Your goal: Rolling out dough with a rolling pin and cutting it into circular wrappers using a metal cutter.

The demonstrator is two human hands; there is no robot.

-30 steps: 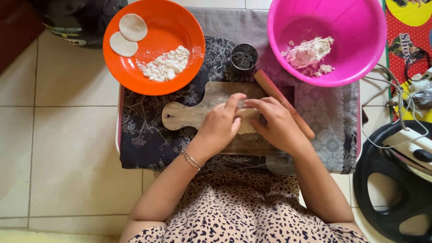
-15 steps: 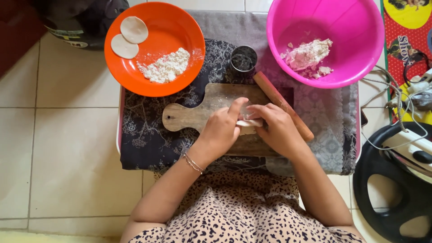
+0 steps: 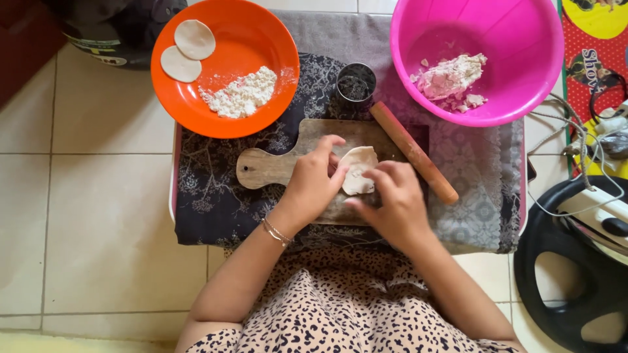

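Your dough piece point(image 3: 358, 168) lay mid-way on the wooden board point(image 3: 275, 167), hemmed right by the rolling pin point(image 3: 414, 151), open board leftward. Your left hand point(image 3: 313, 186) pinched its left edge; your right hand point(image 3: 392, 206), fingers curled, gripped its lower edge.

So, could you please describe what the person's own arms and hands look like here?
Both forearms are bare, with no sleeves reaching them. The left hand has a thin metal chain bracelet at its wrist. The right hand shows no jewellery. A cream, black-spotted leopard-print garment covers the body.
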